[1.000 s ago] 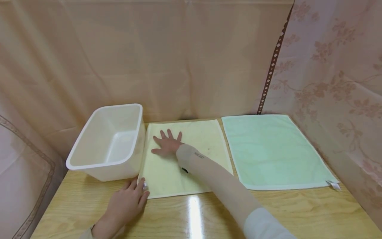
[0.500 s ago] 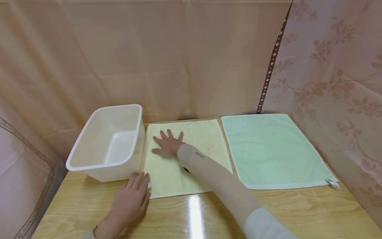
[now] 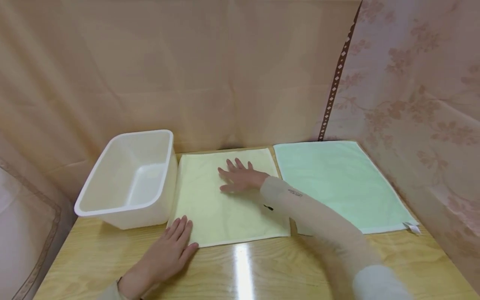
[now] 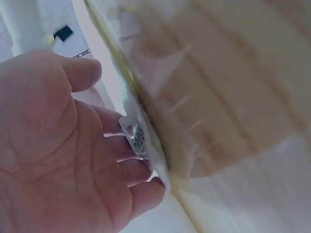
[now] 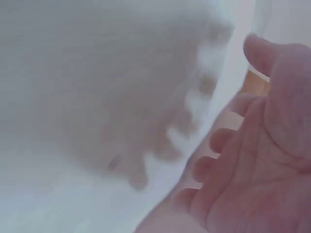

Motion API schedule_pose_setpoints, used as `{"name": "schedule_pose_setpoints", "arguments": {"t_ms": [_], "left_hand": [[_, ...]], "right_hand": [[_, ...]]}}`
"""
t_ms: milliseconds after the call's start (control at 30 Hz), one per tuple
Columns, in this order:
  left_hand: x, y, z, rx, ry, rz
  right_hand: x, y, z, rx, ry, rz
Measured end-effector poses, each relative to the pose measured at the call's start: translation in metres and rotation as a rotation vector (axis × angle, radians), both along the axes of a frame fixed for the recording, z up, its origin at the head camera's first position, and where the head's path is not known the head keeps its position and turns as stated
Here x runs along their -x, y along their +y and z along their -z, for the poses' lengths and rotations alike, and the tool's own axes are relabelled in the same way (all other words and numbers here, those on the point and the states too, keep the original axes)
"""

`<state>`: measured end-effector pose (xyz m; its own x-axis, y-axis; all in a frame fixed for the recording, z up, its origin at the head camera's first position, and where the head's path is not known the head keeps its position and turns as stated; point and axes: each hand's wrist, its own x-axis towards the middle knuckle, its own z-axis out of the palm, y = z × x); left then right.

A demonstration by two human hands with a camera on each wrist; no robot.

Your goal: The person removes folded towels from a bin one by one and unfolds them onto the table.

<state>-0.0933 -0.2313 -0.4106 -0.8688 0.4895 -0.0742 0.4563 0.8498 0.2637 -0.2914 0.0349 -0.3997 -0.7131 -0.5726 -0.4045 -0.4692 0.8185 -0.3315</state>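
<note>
A pale yellow towel (image 3: 213,216) lies flat in the middle of the wooden table, its far and near edges nearly straight. My left hand (image 3: 163,256) rests with extended fingers on the towel's near left corner. In the left wrist view, the fingertips of the left hand (image 4: 73,145) are at the towel's edge, beside a small white label (image 4: 138,138) with dark print. Over the upper middle of the towel, my right hand (image 3: 243,179) is palm down with its fingers spread. The right wrist view shows the right hand (image 5: 262,150) holding nothing, with its shadow on the cloth.
Left of the yellow towel stands a deep white plastic basin (image 3: 163,200), close against the towel's edge. A mint green towel (image 3: 330,175) lies flat to the right, partly behind the right sleeve (image 3: 318,216). Fabric curtains (image 3: 195,75) enclose the table (image 3: 292,271) behind and at the sides.
My right hand has moved right across the yellow towel, from its left part toward the middle. My left hand has shifted slightly right, now covering the corner and label.
</note>
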Motion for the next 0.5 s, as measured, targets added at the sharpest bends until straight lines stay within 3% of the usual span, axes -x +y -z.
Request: {"name": "schedule_pose_setpoints", "arguments": {"t_ms": [133,267,500], "left_hand": [[0.007,0.001,0.001,-0.016,-0.012,0.029],[0.022,0.005,0.001,-0.047,-0.06,0.039],[0.05,0.015,0.003,-0.016,-0.114,-0.003]], "right_hand": [[-0.018,0.043,-0.002,0.006,0.007,-0.086],[-0.038,0.08,-0.006,0.025,0.041,-0.164],[-0.058,0.12,0.004,0.004,0.026,-0.173]]}}
